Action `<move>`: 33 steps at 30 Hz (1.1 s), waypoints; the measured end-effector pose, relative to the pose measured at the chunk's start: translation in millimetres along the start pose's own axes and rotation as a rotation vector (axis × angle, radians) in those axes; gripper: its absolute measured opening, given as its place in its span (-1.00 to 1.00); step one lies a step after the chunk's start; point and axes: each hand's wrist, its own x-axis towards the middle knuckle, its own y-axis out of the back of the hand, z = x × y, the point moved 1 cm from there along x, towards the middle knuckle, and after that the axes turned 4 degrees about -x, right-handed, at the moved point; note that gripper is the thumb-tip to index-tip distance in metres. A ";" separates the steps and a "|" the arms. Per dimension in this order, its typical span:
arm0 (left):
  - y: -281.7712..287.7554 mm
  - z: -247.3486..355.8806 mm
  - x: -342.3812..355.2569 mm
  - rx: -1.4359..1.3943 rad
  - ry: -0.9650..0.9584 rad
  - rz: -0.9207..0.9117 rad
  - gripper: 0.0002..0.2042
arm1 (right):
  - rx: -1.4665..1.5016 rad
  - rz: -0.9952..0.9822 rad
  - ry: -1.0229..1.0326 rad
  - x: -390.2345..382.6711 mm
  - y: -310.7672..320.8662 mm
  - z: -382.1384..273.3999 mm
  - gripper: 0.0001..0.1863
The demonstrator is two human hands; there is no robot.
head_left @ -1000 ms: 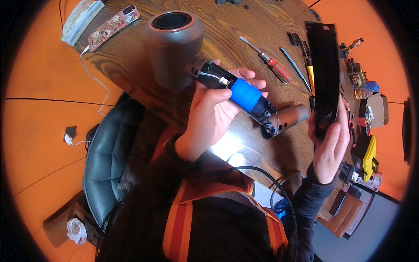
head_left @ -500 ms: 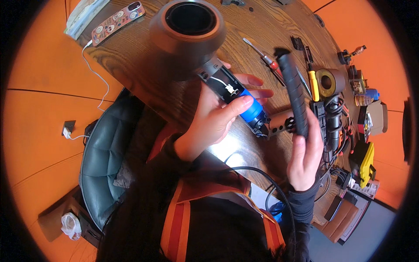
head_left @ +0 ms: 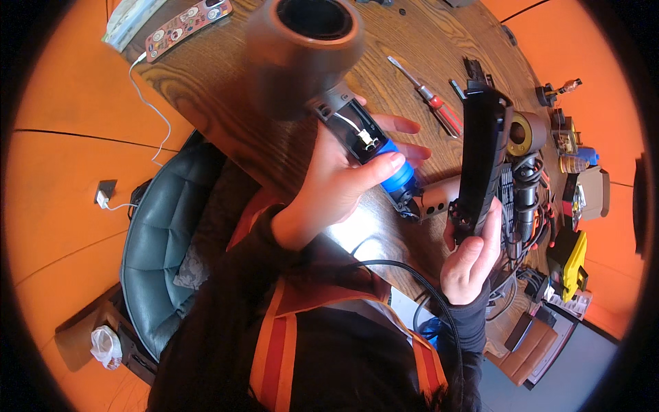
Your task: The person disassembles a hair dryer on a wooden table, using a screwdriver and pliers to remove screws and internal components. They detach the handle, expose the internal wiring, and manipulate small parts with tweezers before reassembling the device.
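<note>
The work in hand is judged to be the handling of an opened grey appliance (head_left: 295,72) and a separate black curved strip (head_left: 482,147). The left hand (head_left: 333,178) is closed around the appliance's open handle, its thumb on the blue section (head_left: 399,177); a white connector (head_left: 365,137) lies exposed. The right hand (head_left: 473,257) grips the strip's near end between thumb and fingers, apart from the handle. The appliance is held over the desk (head_left: 384,48), left of the strip. Its handle's long axis runs from the rounded head at far left to near right; the head's opening faces up. The strip stands lengthwise, its free end pointing away from the person. The next move would, in judgement, call for a steady handle and wires kept unpinched.
</note>
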 end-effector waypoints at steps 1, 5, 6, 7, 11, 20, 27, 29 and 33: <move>0.3 0.0 -0.4 0.036 -0.006 0.006 -0.43 | -0.026 0.031 0.004 0.1 0.8 0.7 -0.42; 1.8 -1.4 -0.9 0.031 0.014 0.016 -0.40 | -0.145 0.060 0.022 2.7 6.2 0.6 -0.49; 2.3 -1.8 -0.8 0.059 -0.003 0.007 -0.40 | -0.184 0.030 0.027 4.2 6.7 0.5 -0.51; 2.6 -2.4 -0.9 0.082 -0.018 0.006 -0.40 | -0.199 0.005 0.027 5.4 6.4 -0.1 -0.52; 3.3 -4.2 -0.2 -0.140 -0.160 -0.109 -0.52 | -0.286 -0.004 0.138 11.7 1.5 -4.6 -0.60; -0.1 -1.8 5.7 -0.116 -0.080 0.001 -0.32 | -0.339 0.051 0.224 14.8 -14.5 -19.6 -0.42; -5.9 -3.5 6.7 -0.120 -0.067 0.030 -0.32 | -0.345 0.071 0.255 19.4 -21.0 -22.2 -0.43; -5.7 -4.4 7.3 -0.113 -0.059 0.035 -0.29 | -0.346 0.075 0.240 20.2 -21.8 -22.4 -0.44; -5.4 -4.6 7.9 0.011 -0.075 -0.015 -0.23 | -0.352 0.065 0.234 21.1 -23.0 -22.2 -0.46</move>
